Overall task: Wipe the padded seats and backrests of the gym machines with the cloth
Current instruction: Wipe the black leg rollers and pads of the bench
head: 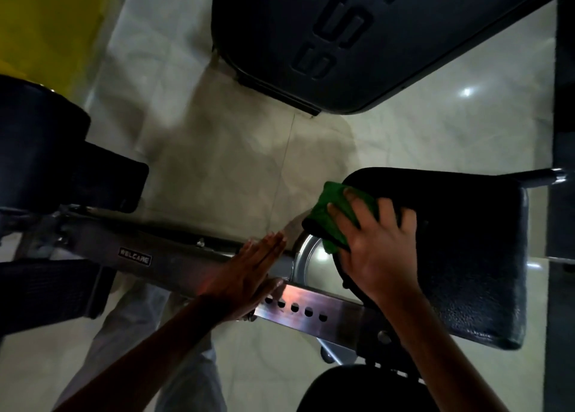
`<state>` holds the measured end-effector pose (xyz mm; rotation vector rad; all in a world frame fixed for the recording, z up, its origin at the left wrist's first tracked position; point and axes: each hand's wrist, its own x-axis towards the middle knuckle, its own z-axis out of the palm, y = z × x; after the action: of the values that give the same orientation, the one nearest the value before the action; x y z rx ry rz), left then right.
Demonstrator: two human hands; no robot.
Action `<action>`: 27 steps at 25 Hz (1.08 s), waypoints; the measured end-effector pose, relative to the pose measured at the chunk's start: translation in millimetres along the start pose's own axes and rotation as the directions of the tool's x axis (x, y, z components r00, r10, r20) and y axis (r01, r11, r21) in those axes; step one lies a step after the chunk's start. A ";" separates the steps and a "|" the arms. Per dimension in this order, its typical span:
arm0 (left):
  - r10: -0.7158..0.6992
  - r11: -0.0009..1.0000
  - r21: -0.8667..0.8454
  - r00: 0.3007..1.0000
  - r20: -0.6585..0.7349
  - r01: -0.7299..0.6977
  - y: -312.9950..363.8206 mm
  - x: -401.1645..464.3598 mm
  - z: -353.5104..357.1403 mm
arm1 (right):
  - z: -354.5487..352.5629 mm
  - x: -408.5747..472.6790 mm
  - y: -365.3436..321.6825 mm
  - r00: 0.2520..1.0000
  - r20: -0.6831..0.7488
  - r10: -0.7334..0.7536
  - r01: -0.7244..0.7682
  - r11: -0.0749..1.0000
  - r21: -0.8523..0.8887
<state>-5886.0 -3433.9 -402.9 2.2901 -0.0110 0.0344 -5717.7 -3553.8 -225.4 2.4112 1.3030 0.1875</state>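
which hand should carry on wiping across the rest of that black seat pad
Right. The right hand already presses the green cloth on the seat pad edge, while the left hand rests flat on the metal frame, away from the pad.

Pale tiled floor [236,162] carries the steel machine frame [174,256].

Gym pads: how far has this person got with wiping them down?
Nothing shows as finished; a wiped pad looks no different here. In hand: the right hand presses the green cloth on the near-left edge of the black seat pad, while the left hand rests flat on the steel frame. The large embossed pad and round pad are untouched.
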 end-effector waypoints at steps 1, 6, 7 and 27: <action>-0.008 1.000 0.006 1.000 -0.011 0.008 -1.3 0.5 0.1 | 0.7 4.4 2.4 1.000 -0.004 -0.023 0.023 1.000 -0.002; -0.070 0.995 0.064 0.998 -0.006 0.070 -5.3 1.2 -3.1 | 4.8 45.3 10.8 0.998 0.044 0.047 -0.045 0.998 -0.042; -0.082 0.995 0.056 0.997 -0.004 0.082 -6.1 1.0 -3.3 | 3.9 40.8 7.4 0.999 0.040 0.037 -0.035 0.999 -0.034; -0.192 0.977 0.062 0.966 -0.173 0.206 -6.8 -24.2 -9.0 | -3.0 15.0 10.5 0.989 0.038 -0.141 0.141 0.990 0.003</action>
<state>-5910.3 -3422.7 -402.8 2.3498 0.3125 0.1230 -5702.1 -3545.7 -219.5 2.2999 1.4497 0.1010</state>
